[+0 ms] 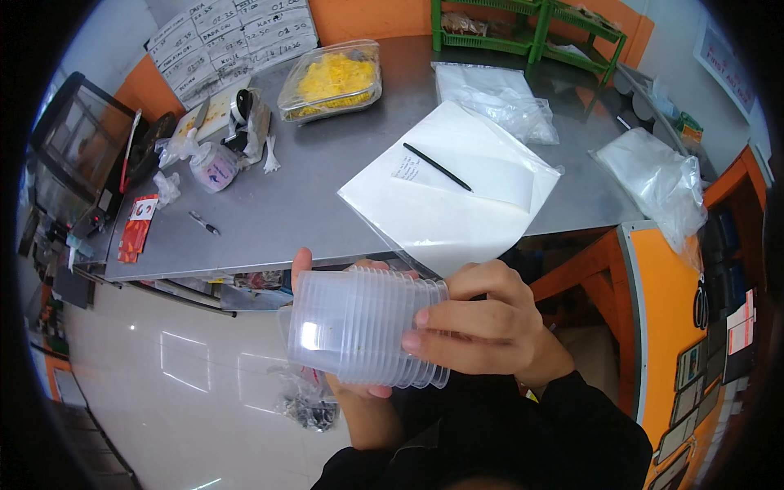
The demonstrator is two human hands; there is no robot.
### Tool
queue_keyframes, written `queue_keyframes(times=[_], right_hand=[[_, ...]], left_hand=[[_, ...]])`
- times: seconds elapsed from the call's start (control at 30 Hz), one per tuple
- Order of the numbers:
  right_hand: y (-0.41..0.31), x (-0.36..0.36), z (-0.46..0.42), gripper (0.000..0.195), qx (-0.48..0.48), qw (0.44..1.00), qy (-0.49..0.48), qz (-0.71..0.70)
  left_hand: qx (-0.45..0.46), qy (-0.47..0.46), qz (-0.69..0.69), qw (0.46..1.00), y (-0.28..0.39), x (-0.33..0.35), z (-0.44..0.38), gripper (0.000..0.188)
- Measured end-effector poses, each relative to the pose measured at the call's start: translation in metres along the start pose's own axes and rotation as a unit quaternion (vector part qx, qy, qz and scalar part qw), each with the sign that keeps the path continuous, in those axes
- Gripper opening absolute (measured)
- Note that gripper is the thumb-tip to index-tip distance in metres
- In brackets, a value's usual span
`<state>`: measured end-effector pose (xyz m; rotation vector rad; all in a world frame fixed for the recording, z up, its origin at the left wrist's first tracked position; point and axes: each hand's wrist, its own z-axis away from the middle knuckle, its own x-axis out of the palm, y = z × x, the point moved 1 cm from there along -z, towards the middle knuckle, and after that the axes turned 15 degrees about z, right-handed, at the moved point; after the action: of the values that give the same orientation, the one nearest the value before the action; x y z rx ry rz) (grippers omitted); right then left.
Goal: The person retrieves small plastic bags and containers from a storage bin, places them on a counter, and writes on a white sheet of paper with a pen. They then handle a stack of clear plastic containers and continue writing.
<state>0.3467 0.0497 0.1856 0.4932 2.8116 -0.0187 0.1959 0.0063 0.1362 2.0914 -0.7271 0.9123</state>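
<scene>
A nested stack of clear plastic food containers (367, 324) lies sideways between my hands, in front of the table's near edge. My left hand (358, 391) supports it from behind and below; the stack covers most of that palm, and some fingertips show above it. At the rim end, my right hand (490, 324) grips the stack, with two fingers laid along the nested rims. Beyond it, white paper sheets (416, 214) overhang the table edge, with a black pencil (438, 166) on top.
The steel table (294, 208) carries a lidded tray of yellow food (334, 76), a pen (204, 223), a tape dispenser (242, 119), a knife (201, 113) and plastic bags (490, 92). More bags (652, 174) hang over an orange panel (661, 269) at right.
</scene>
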Motion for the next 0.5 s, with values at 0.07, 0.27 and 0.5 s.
queue_keyframes(times=[0.07,0.27,0.5], right_hand=[[-0.001,0.000,0.000,0.040,0.004,1.000,-0.003,0.006],[-0.002,0.003,-0.001,0.026,0.019,1.000,0.002,0.011],[0.002,0.005,0.003,0.039,0.009,1.000,0.023,-0.015]], left_hand=[[0.001,-0.011,-0.003,1.000,-0.001,-0.002,0.000,0.156],[-0.008,0.066,0.030,0.997,-0.001,0.003,0.004,0.157],[0.016,-0.043,0.068,0.997,-0.005,-0.007,0.001,0.155]])
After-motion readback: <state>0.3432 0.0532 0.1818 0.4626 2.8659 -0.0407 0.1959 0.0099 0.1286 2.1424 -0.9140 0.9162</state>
